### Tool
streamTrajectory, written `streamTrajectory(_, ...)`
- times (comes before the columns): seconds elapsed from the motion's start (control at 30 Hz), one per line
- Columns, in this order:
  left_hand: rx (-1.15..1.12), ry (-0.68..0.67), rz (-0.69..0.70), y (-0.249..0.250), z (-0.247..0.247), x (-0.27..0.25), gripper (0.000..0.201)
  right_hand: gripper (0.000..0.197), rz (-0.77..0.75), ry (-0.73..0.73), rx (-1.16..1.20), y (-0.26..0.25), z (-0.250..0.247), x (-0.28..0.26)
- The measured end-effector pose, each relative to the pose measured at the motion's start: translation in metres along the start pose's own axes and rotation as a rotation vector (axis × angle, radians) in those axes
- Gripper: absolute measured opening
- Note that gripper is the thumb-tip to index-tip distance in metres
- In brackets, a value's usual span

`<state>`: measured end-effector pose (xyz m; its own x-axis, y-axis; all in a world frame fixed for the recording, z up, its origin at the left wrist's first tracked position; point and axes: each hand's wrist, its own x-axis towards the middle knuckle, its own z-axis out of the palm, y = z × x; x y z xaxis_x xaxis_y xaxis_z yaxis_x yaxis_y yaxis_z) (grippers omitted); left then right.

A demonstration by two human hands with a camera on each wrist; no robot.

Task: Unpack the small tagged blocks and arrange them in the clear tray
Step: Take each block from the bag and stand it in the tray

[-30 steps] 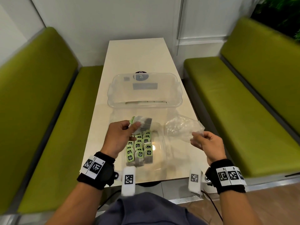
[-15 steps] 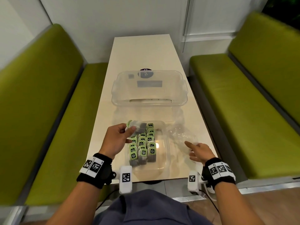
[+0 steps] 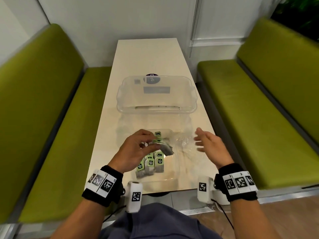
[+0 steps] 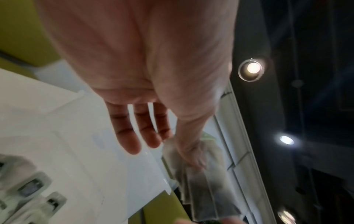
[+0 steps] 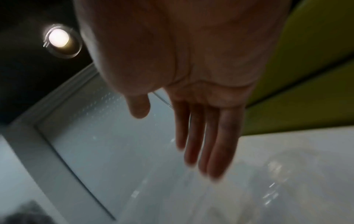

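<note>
Small grey blocks with green tags (image 3: 152, 163) stand in rows in the shallow clear tray (image 3: 170, 172) at the table's near edge. My left hand (image 3: 153, 142) hovers over the tray and pinches a stack of the same blocks (image 3: 164, 148) between thumb and fingers. The left wrist view shows the thumb pressed on that stack (image 4: 205, 183), with the tray's blocks (image 4: 34, 186) at the lower left. My right hand (image 3: 198, 140) is held open just right of the tray, fingers (image 5: 210, 144) straight, holding nothing.
A crumpled clear bag (image 3: 184, 142) lies on the table between tray and right hand. A large clear bin (image 3: 157, 99) stands further along the narrow white table (image 3: 146, 54). Green benches (image 3: 43, 118) flank both sides.
My right hand let go of the clear bag, which now lies on the table, and opened flat. My left hand kept its stack and shifted slightly over the tray.
</note>
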<state>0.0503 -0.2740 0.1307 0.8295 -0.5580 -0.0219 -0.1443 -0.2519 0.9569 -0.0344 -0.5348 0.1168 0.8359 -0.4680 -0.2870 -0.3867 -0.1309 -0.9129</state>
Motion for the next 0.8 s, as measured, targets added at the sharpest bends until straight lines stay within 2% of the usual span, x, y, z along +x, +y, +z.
streamTrajectory(0.07,0.047,-0.074,0.119,0.012,0.005,-0.002,0.024,0.069,0.097,-0.289,0.172,-0.021,0.01,-0.014)
streamTrajectory(0.13,0.009,-0.169,0.2,0.021,0.008,-0.004,0.025,0.078,0.165,-0.499,0.222,-0.032,0.021,-0.026)
streamTrajectory(0.2,0.015,-0.243,0.249,0.024,0.008,-0.004,0.043,0.079,0.172,-0.635,0.216,-0.035,0.029,-0.035)
streamTrajectory(0.33,0.108,-0.307,0.278,0.024,0.002,-0.007,0.047,0.061,0.133,-0.798,0.249,-0.031,0.032,-0.044)
streamTrajectory(0.43,0.194,-0.276,0.297,0.023,-0.001,-0.01,0.057,0.041,0.126,-0.822,0.347,-0.027,0.027,-0.044)
streamTrajectory(0.5,0.209,-0.249,0.315,0.022,-0.001,-0.011,0.057,0.036,0.114,-0.797,0.403,-0.025,0.026,-0.045)
streamTrajectory(0.67,0.165,-0.116,0.254,0.025,0.0,-0.009,0.052,0.035,0.062,-0.646,0.448,-0.02,0.027,-0.045)
streamTrajectory(0.8,0.076,-0.067,0.118,0.024,-0.001,-0.004,0.038,0.039,0.023,-0.531,0.48,-0.015,0.027,-0.044)
